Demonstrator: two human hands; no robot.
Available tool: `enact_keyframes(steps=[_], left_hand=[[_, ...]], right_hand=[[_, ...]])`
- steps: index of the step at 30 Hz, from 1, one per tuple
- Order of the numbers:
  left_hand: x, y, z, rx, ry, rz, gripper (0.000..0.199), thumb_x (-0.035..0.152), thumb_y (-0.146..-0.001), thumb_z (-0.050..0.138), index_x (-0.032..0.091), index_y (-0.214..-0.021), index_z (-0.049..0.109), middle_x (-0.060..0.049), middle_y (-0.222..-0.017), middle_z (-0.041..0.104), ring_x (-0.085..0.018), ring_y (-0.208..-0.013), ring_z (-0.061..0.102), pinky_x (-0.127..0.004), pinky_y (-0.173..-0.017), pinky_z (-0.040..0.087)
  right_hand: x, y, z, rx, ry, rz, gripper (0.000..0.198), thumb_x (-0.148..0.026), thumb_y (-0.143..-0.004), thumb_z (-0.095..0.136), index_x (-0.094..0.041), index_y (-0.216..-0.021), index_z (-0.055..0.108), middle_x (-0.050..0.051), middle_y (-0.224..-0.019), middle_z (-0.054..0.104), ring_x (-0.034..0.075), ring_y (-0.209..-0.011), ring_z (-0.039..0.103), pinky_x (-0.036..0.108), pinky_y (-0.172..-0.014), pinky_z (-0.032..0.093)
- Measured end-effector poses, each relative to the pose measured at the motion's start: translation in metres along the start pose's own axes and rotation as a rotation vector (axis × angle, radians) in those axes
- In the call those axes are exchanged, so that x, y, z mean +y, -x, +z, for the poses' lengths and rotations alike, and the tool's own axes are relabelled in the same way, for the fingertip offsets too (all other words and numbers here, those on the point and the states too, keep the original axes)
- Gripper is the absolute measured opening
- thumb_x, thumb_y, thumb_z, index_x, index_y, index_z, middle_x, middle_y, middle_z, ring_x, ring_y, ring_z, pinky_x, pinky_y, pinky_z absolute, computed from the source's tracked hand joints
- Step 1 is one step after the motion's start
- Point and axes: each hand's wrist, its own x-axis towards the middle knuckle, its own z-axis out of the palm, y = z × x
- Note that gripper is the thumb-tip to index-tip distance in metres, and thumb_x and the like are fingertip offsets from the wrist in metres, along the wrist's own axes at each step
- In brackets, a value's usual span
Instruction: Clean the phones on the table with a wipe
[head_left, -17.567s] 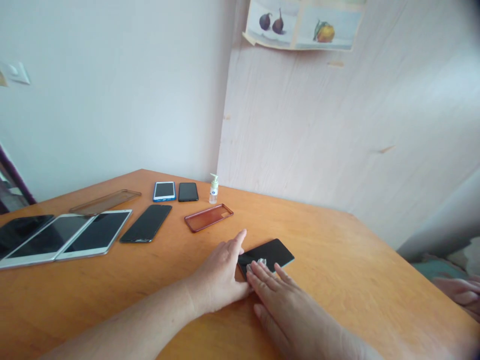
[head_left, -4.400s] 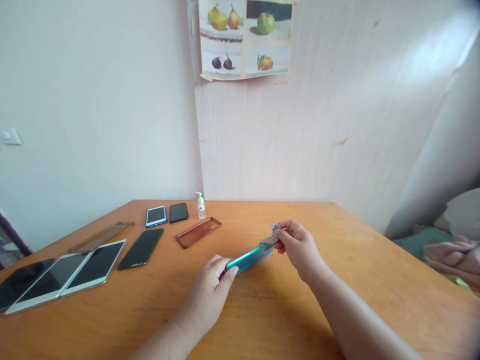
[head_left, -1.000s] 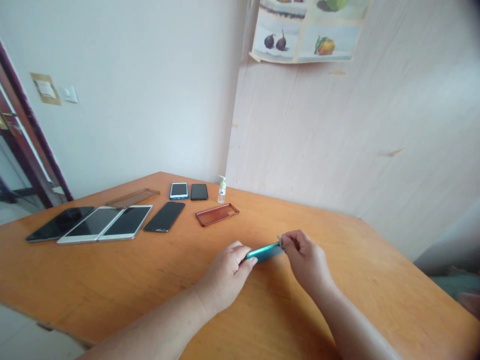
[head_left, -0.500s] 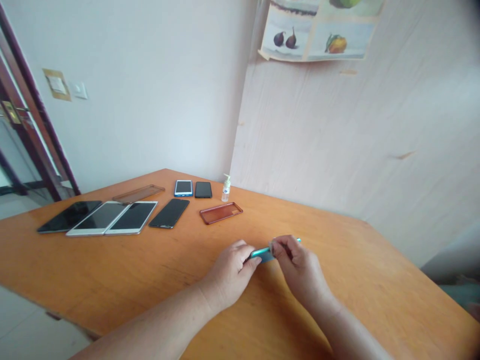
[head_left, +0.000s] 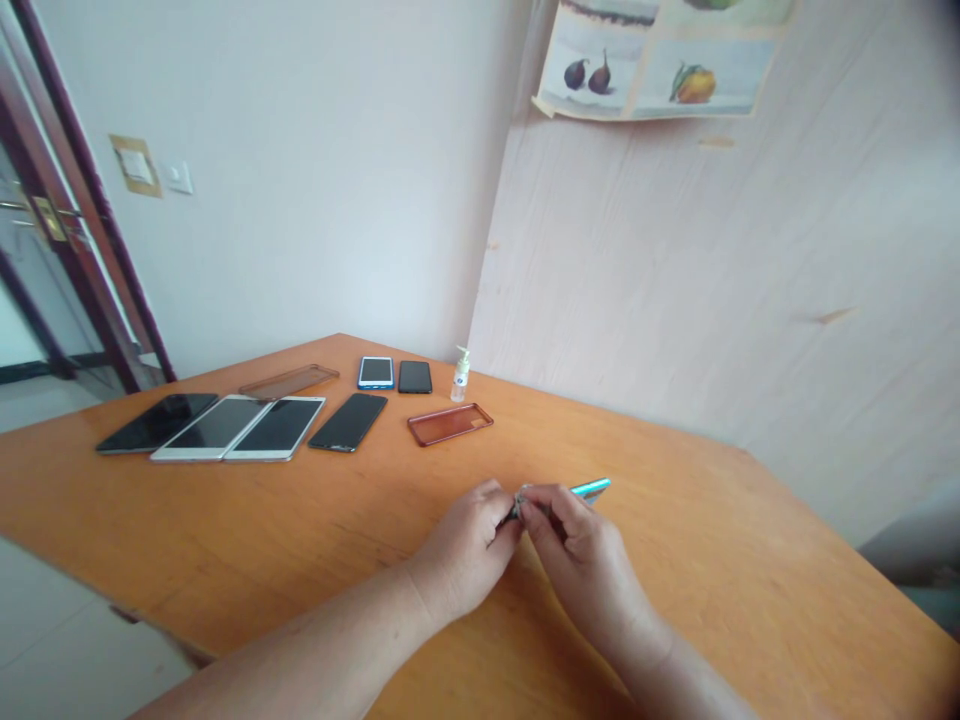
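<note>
My left hand [head_left: 469, 545] is closed round the near-left end of a phone [head_left: 592, 489] with a shiny teal edge, held tilted just above the table. Pinched between the thumb and fingers of my right hand [head_left: 585, 550] is a small pale crumpled piece [head_left: 520, 497], like a tissue or cloth, pressed against the phone's edge close to my left fingers. The middle of the phone is hidden behind my right hand; only its teal right end sticks out.
On the wooden table [head_left: 360, 520], a reddish-brown phone case [head_left: 450, 426] lies beyond my hands, with a pump bottle [head_left: 460, 377] behind it. Several phones and tablets, including a black phone [head_left: 349, 422], lie at the left near a clear brownish case [head_left: 289, 381].
My right hand has slid left along the phone's edge with the pale piece, up to my left fingers. The phone's right end now shows more. The view has shifted slightly.
</note>
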Motion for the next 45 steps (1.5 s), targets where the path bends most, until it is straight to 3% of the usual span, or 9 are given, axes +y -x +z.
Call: enact_keyframes(steps=[7,10,16,21,24,26,34,41,45], left_hand=[[0.003,0.001,-0.001,-0.047,-0.07,-0.036,0.022,0.027,-0.095,0.051,0.02,-0.076,0.059,-0.002,-0.081,0.055,-0.017,-0.077,0.054,-0.028,-0.068,0.039],[0.002,0.001,-0.001,-0.043,-0.072,-0.026,0.021,0.025,-0.095,0.052,0.02,-0.076,0.059,-0.001,-0.081,0.055,-0.016,-0.077,0.053,-0.028,-0.067,0.039],[0.0,0.001,0.0,-0.024,-0.03,0.007,0.022,0.018,-0.096,0.048,0.019,-0.074,0.052,0.0,-0.079,0.054,-0.016,-0.078,0.054,-0.026,-0.069,0.039],[0.002,0.002,-0.001,-0.057,-0.089,-0.02,0.02,0.023,-0.096,0.051,0.02,-0.078,0.057,-0.001,-0.081,0.054,-0.016,-0.079,0.054,-0.027,-0.069,0.038],[0.002,0.003,-0.001,-0.076,-0.099,-0.01,0.02,0.025,-0.097,0.05,0.02,-0.081,0.06,-0.001,-0.084,0.055,-0.016,-0.079,0.054,-0.027,-0.071,0.039],[0.002,0.003,-0.001,-0.074,-0.099,-0.002,0.02,0.025,-0.098,0.049,0.02,-0.082,0.06,-0.001,-0.084,0.055,-0.016,-0.079,0.054,-0.027,-0.071,0.04],[0.001,0.001,-0.001,-0.056,-0.061,-0.011,0.021,0.022,-0.096,0.051,0.019,-0.076,0.053,0.0,-0.081,0.054,-0.016,-0.08,0.055,-0.026,-0.07,0.039],[-0.001,0.002,-0.001,-0.08,-0.089,-0.026,0.022,0.025,-0.099,0.048,0.019,-0.079,0.058,0.001,-0.083,0.053,-0.015,-0.079,0.053,-0.027,-0.072,0.037],[-0.002,0.002,-0.001,-0.076,-0.099,-0.023,0.023,0.025,-0.099,0.048,0.019,-0.078,0.056,0.001,-0.083,0.052,-0.015,-0.079,0.053,-0.027,-0.071,0.037]], right_hand=[[0.045,-0.012,-0.043,0.233,0.197,0.28,0.028,-0.048,-0.091,0.054,-0.023,-0.086,0.066,0.0,-0.065,0.064,0.019,-0.06,0.058,0.027,-0.054,0.039],[0.04,-0.01,-0.038,0.23,0.186,0.248,0.029,-0.049,-0.091,0.052,-0.023,-0.087,0.066,0.0,-0.065,0.065,0.019,-0.059,0.058,0.027,-0.054,0.04],[-0.003,0.002,-0.002,-0.011,0.059,0.031,0.023,-0.041,-0.096,0.048,-0.026,-0.095,0.066,0.001,-0.085,0.071,0.018,-0.076,0.064,0.026,-0.067,0.044],[0.03,-0.009,-0.033,0.13,0.212,0.24,0.028,-0.048,-0.092,0.051,-0.025,-0.084,0.065,-0.001,-0.064,0.063,0.018,-0.059,0.058,0.027,-0.055,0.039],[0.058,-0.016,-0.056,0.234,0.309,0.342,0.029,-0.049,-0.09,0.052,-0.025,-0.081,0.065,-0.001,-0.061,0.062,0.019,-0.058,0.057,0.028,-0.054,0.037],[0.062,-0.016,-0.059,0.25,0.33,0.349,0.029,-0.049,-0.091,0.051,-0.025,-0.082,0.065,-0.001,-0.062,0.063,0.02,-0.059,0.057,0.028,-0.055,0.038],[0.005,0.0,-0.01,-0.009,0.096,0.035,0.025,-0.043,-0.098,0.045,-0.025,-0.093,0.063,0.001,-0.083,0.069,0.018,-0.074,0.063,0.026,-0.066,0.042],[0.058,-0.018,-0.052,0.249,0.248,0.295,0.03,-0.048,-0.093,0.049,-0.024,-0.085,0.064,-0.001,-0.064,0.063,0.019,-0.061,0.057,0.027,-0.056,0.038],[0.058,-0.017,-0.05,0.242,0.253,0.274,0.029,-0.047,-0.094,0.048,-0.024,-0.087,0.064,0.0,-0.066,0.064,0.02,-0.062,0.057,0.028,-0.058,0.038]])
